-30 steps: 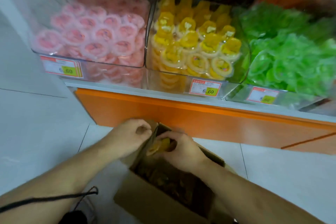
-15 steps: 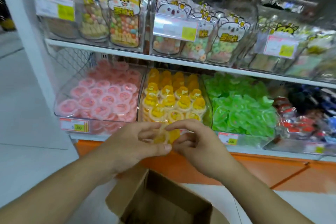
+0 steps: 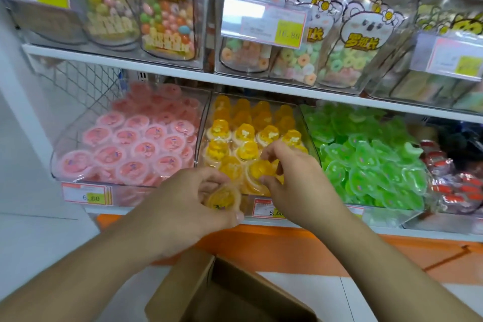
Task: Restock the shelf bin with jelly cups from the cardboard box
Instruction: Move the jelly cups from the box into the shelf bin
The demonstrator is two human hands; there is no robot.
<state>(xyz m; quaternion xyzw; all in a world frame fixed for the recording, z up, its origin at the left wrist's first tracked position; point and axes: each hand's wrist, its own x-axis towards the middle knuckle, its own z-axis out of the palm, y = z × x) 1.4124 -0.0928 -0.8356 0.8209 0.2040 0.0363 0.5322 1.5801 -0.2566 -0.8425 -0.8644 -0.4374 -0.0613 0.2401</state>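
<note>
The clear middle shelf bin (image 3: 206, 123) holds several yellow jelly cups in rows. My right hand (image 3: 295, 180) pinches one yellow jelly cup (image 3: 260, 170) at the bin's front row. My left hand (image 3: 188, 201) grips another yellow jelly cup (image 3: 223, 198) just below and in front of the bin's front edge. The open cardboard box (image 3: 209, 293) sits on the floor below my hands; its inside is dark and its contents are hidden.
A bin of pink jelly cups (image 3: 136, 144) stands on the left and a bin of green ones (image 3: 366, 159) on the right. Candy bags (image 3: 167, 13) fill the upper shelf. Price tags (image 3: 87, 193) hang on the shelf edge above an orange base (image 3: 313, 246).
Both hands rose from the cardboard box to the yellow bin, each carrying a yellow jelly cup. The right hand has reached the bin's front row.
</note>
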